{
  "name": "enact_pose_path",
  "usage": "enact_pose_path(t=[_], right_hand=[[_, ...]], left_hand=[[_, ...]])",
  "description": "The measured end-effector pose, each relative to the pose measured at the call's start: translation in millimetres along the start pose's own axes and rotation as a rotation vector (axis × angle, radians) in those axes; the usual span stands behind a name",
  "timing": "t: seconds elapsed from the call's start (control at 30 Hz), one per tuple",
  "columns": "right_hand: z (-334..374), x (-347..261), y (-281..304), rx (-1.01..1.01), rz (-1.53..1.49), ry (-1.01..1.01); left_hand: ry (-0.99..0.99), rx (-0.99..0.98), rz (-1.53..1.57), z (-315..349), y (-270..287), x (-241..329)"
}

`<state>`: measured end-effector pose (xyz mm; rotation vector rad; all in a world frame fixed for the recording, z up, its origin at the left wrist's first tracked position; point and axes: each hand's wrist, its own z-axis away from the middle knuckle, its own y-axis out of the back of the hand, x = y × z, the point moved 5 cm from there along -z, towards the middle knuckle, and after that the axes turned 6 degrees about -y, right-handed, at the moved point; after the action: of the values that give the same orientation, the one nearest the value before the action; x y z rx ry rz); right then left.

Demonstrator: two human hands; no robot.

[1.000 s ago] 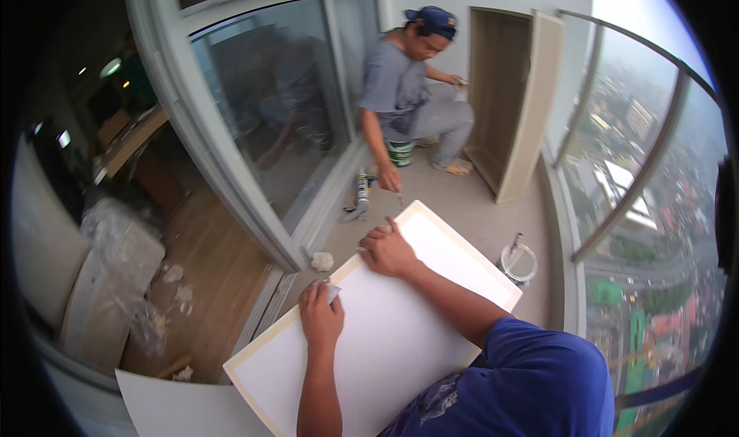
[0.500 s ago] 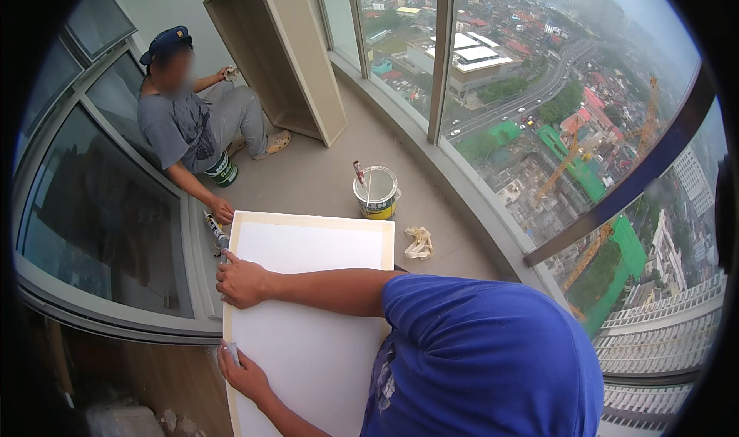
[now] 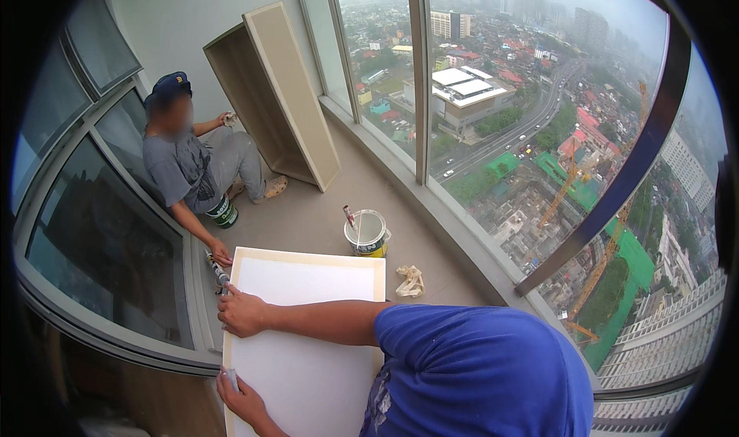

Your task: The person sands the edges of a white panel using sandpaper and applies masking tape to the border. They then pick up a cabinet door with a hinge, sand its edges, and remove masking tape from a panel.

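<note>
A white panel or shallow box (image 3: 308, 283) with a cream border lies in front of me. Across it reaches my right arm in its blue sleeve; my right hand (image 3: 245, 314) is closed over the panel's left edge with fingers curled. Lower on that same edge, my left hand (image 3: 245, 401) pinches a small grey pad (image 3: 232, 378) against the border, perhaps folded sandpaper. Just beyond my right hand lies a slim printed tube (image 3: 217, 270). A co-worker's hand (image 3: 221, 252) is next to the panel's far left corner.
The co-worker (image 3: 181, 152) sits on a green bucket (image 3: 223, 211). A beige open cabinet (image 3: 292, 106) leans behind. A paint bucket (image 3: 366, 233) with a brush and a crumpled pale rag (image 3: 409, 281) are on the floor. Tall windows (image 3: 462, 145) line the right, a sliding door (image 3: 108, 229) the left.
My view has tilted up, so the panel, hands and buckets appear lower in the picture. Both my hands stay at the panel's left edge. The co-worker keeps the same pose.
</note>
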<state>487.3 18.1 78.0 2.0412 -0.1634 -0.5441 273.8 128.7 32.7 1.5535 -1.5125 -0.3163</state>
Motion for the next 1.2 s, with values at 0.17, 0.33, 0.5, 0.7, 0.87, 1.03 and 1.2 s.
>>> enact_pose_path(t=[0.17, 0.33, 0.5, 0.7, 0.87, 1.03, 1.2], right_hand=[[2, 6, -14, 0.066, 0.012, -0.003], [1, 3, -17, 0.033, 0.017, -0.023], [3, 5, -15, 0.033, 0.006, -0.027], [5, 4, -13, 0.037, 0.037, -0.008], [8, 3, -8, 0.018, 0.028, -0.020], [8, 7, -6, 0.032, 0.016, -0.020], [7, 10, -5, 0.005, -0.008, -0.036]], left_hand=[[-0.059, -0.028, -0.027, 3, -5, -3], [-0.068, -0.028, -0.018, 5, 0, 1], [-0.089, -0.022, -0.002, 5, -1, 0], [-0.078, -0.024, -0.036, 7, 0, 1], [-0.078, -0.030, -0.056, 8, 2, 4], [-0.045, -0.050, -0.069, 5, -4, -1], [-0.004, -0.051, -0.030, 4, -6, -3]])
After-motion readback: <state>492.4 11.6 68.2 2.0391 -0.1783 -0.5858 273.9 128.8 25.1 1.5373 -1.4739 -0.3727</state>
